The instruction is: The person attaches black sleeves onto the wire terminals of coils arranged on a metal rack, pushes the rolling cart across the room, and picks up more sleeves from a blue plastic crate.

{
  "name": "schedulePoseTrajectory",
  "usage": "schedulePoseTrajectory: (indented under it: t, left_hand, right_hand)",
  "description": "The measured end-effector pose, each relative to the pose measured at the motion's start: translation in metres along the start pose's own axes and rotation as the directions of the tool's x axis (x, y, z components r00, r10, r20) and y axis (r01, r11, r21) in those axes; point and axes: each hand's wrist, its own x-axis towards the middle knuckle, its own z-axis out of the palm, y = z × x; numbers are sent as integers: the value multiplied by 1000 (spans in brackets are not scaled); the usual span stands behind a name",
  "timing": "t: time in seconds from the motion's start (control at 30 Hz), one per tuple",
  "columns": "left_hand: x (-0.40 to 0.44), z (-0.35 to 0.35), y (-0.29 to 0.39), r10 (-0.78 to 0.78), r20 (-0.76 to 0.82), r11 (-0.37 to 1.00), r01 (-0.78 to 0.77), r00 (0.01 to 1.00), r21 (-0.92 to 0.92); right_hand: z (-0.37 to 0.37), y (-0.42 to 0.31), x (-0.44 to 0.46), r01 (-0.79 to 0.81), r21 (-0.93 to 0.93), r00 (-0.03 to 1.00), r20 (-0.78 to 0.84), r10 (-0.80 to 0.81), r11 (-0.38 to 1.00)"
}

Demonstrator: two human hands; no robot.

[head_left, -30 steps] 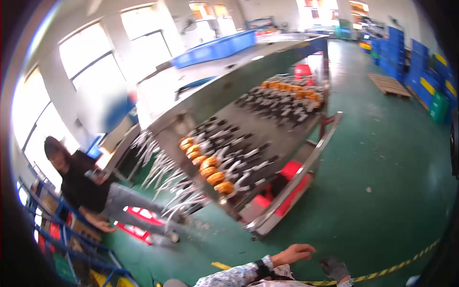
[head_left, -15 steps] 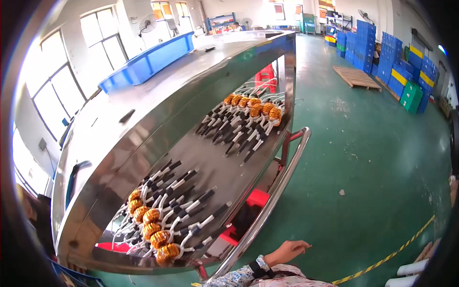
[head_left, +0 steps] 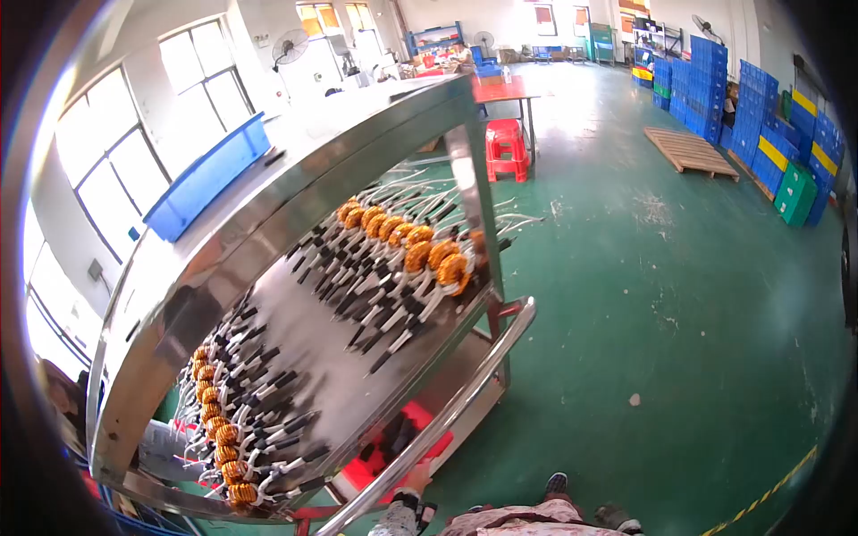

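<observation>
My left hand [head_left: 416,479] is low in the view, against the lower end of the chrome push handle [head_left: 465,393] of a metal cart. Its fingers are hidden, so I cannot tell whether they wrap the bar. A patterned sleeve and a dark wristband show below it. My right hand is out of view. On the cart's shelf [head_left: 299,326] lie two rows of copper-wound ring coils: a front-left row [head_left: 226,435] and a far-right row [head_left: 417,256]. Their leads have white and black sleeving. Some leads of the far row stick out past the cart's post.
A blue tray [head_left: 210,179] rests on the cart's top. Below the shelf is a red bin [head_left: 362,473]. Beyond stand a red stool [head_left: 507,150] and a red table [head_left: 505,89]. A wooden pallet [head_left: 691,152] and stacked blue crates [head_left: 706,85] line the right side.
My left hand has moved from over the floor to beside the handle. The cart appears further left and turned in view, showing more coils and the red stool and table behind.
</observation>
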Motion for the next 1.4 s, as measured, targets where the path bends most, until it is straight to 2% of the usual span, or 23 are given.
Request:
schedulePoseTrajectory:
  t: [0.03,0.07,0.1,0.13,0.2,0.27,0.3,0.4,0.47,0.53,0.57,0.63,0.77,0.87,0.9,0.93,0.97,1.0,1.03,1.1,1.27,1.33,1.4]
  left_hand:
    - [-8,-3,-3,-50,-37,999,49,998,-23]
    - [-12,-5,-9,-99,-77,994,95,992,-52]
    - [-18,-6,-1,-276,-101,954,259,956,-149]
    - [-18,-8,-6,-340,-85,912,306,936,-273]
    - [-16,-4,4,-410,-70,848,352,909,-396]
    - [-30,-18,97,-680,154,294,459,717,-839]
    - [-15,-3,84,-640,192,342,499,744,-797]
    - [46,75,40,-398,229,856,450,888,-255]
    - [88,103,56,-369,259,882,424,893,-207]
    - [112,106,139,-398,278,852,464,874,-241]
    - [145,101,161,-386,283,855,456,878,-249]
    - [171,116,191,-306,278,858,390,911,-334]
    - [206,87,280,-445,416,657,604,793,-451]
    - [228,85,300,-369,228,739,433,901,-515]
    - [233,85,307,-383,227,731,444,896,-519]
    - [235,84,314,-411,242,680,472,879,-561]
    - [235,83,321,-439,258,624,499,861,-601]
    - [233,81,330,-438,259,617,498,861,-609]
    - [236,86,327,-456,258,601,508,852,-616]
    - [243,106,307,-535,250,659,584,807,-473]
    - [258,146,312,-618,64,623,538,783,-568]
    - [260,146,352,-746,-291,648,552,599,-524]
    - [275,147,371,-805,-266,565,551,530,-614]
  right_hand:
    - [-5,27,0,-372,515,921,104,375,772]
    - [-51,35,2,-572,796,724,377,577,198]
    - [-86,50,-1,-467,559,853,78,517,685]
    - [-117,67,-5,-275,119,946,-145,291,954]
    - [-208,57,16,-428,255,879,-102,465,867]
    - [-304,29,48,-563,371,787,-33,616,739]
    - [-351,13,66,-512,313,824,-84,560,800]
    - [-396,37,127,-327,150,918,-187,351,933]
    - [-422,40,165,-204,50,952,-221,210,978]
    - [-471,14,197,-428,620,829,-21,559,658]
    - [-471,32,214,-431,613,825,-30,564,663]
    - [-447,72,226,-247,260,960,-63,272,933]
    - [-420,163,211,-141,84,975,187,123,986]
    - [-402,249,191,-227,-174,925,270,268,958]
    - [-427,238,185,-441,20,888,160,432,897]
    - [-389,279,180,-584,630,763,210,611,512]
    - [-342,330,173,-294,952,601,250,759,-81]
    - [-362,319,176,-527,824,645,228,729,208]
    - [-380,317,182,-629,416,766,185,616,657]
    - [-410,314,215,-591,297,807,231,544,750]
    - [-489,387,360,-436,195,887,256,383,879]
    - [-525,446,436,-325,78,929,210,303,942]
    - [-552,506,536,-166,-110,980,90,176,980]
